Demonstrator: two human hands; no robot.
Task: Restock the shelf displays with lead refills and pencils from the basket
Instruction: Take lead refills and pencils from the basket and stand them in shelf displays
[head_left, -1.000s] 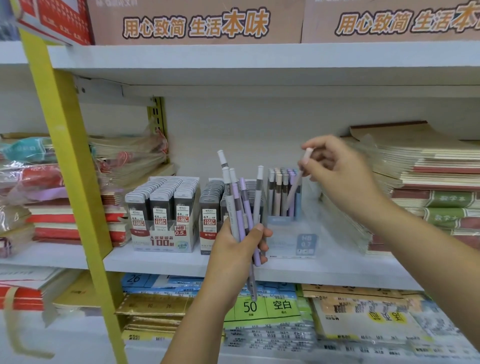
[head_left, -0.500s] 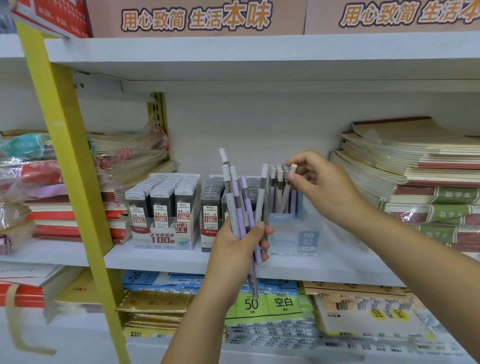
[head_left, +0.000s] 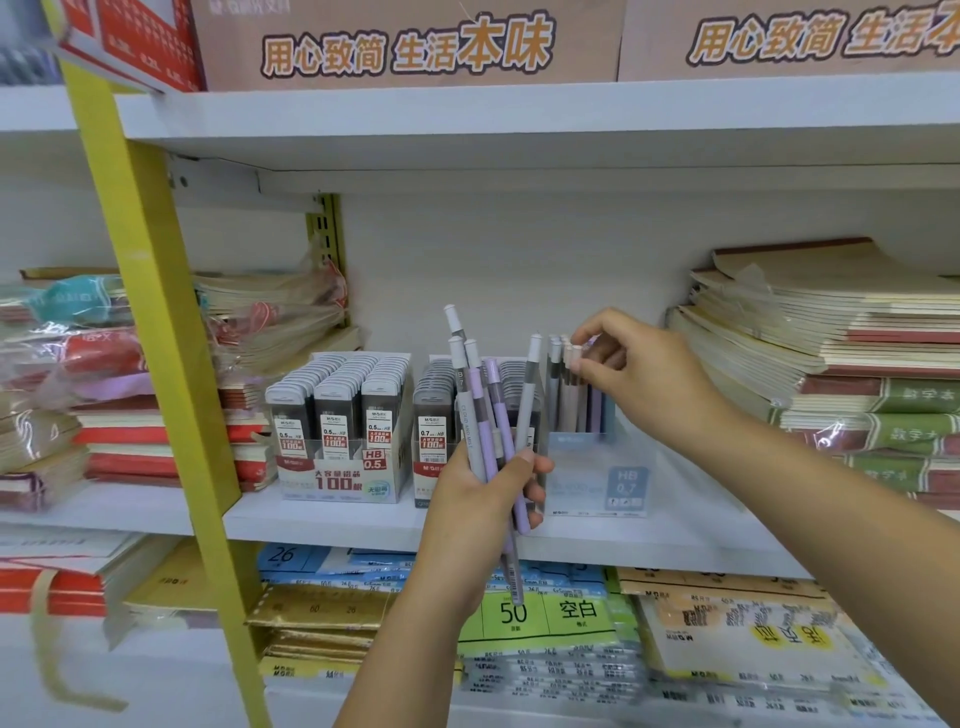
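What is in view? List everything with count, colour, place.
Clear plastic display box: one, transparent, middle shelf.
Boxed plastic mechanical pencils: several, grey, beige, lilac, upright in box.
Loose plastic mechanical pencils: about five, grey and lilac, held centre frame.
Lead-refill cartons: two, white with dark cases, left of box.
Paper notebook stacks: many, cream, red, green, both shelf ends.
Yellow metal upright: one, yellow, left.
Left hand: grips loose pencils.
Right hand: fingers pinch one boxed pencil.

You are in a stationery shop: white metal shelf boards (head_left: 332, 522) carry printed cardboard display cartons of grey lead-refill cases (head_left: 337, 415) marked HB 0.5, a clear plastic pencil display box (head_left: 597, 467) marked HB 0.7, shrink-wrapped stacks of paper notebooks (head_left: 831, 353), and brown cardboard banners with orange lettering (head_left: 405, 47) overhead.
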